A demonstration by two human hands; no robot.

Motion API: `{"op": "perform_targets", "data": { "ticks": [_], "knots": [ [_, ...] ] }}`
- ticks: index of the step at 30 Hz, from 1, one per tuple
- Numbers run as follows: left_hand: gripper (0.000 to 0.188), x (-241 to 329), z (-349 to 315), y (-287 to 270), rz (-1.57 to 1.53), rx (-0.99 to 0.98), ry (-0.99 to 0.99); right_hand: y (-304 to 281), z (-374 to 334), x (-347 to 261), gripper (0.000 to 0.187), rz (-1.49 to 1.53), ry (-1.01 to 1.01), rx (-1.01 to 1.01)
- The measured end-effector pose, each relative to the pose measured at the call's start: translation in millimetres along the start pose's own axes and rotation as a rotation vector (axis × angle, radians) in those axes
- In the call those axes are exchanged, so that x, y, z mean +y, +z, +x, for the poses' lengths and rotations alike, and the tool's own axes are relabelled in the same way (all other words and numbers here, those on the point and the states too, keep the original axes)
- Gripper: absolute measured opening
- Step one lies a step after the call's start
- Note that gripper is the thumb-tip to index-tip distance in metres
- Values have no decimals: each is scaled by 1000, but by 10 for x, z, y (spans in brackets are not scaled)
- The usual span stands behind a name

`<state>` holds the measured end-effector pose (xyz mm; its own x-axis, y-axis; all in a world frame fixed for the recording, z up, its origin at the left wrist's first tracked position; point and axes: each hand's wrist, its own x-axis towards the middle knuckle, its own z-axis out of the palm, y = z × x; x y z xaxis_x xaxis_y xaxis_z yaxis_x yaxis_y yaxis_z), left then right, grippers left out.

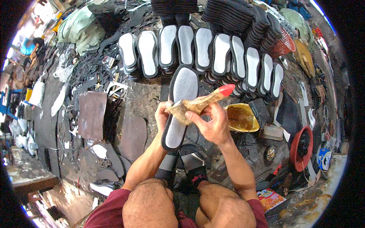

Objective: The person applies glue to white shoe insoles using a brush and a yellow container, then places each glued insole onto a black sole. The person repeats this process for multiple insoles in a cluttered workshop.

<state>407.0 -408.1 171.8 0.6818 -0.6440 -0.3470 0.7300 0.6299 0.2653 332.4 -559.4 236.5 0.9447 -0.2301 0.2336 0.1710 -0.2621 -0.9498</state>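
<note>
My left hand (162, 114) grips the edge of a long black sole (181, 84) with a light grey, fuzzy inner panel. It is held upright over the floor, its lower end above my sandals. My right hand (213, 123) is closed round a tan-caked brush (197, 104) with a red handle tip, which points up and right. The brush's broad end lies across the sole's middle, close to my left thumb, and hides that part of the panel. Beyond it, stacks of similar soles (203, 47) stand in a curved row, with white or grey panels facing up.
A yellow-rimmed tub (243, 117) coated in amber residue sits right of my right hand. Farther right is a red basin (301, 148) with dark contents. Brown sheets (92, 116) lie at left among scraps. Tall black stacks (228, 15) and a red basket (283, 43) stand at the back.
</note>
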Motion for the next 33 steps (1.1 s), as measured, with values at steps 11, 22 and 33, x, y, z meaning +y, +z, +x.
{"op": "perform_targets", "data": {
  "ticks": [11, 22, 33],
  "knots": [
    [69, 84, -55, 95, -8, -95, -115, 101, 47, 40, 20, -306, -341, 140],
    [60, 193, 164, -53, 338, 217, 321, 382, -306, 89, 15, -207, -420, -74],
    [77, 383, 39, -89, -165, -28, 91, 336, -202, 236, 22, -198, -340, -6]
  ]
}}
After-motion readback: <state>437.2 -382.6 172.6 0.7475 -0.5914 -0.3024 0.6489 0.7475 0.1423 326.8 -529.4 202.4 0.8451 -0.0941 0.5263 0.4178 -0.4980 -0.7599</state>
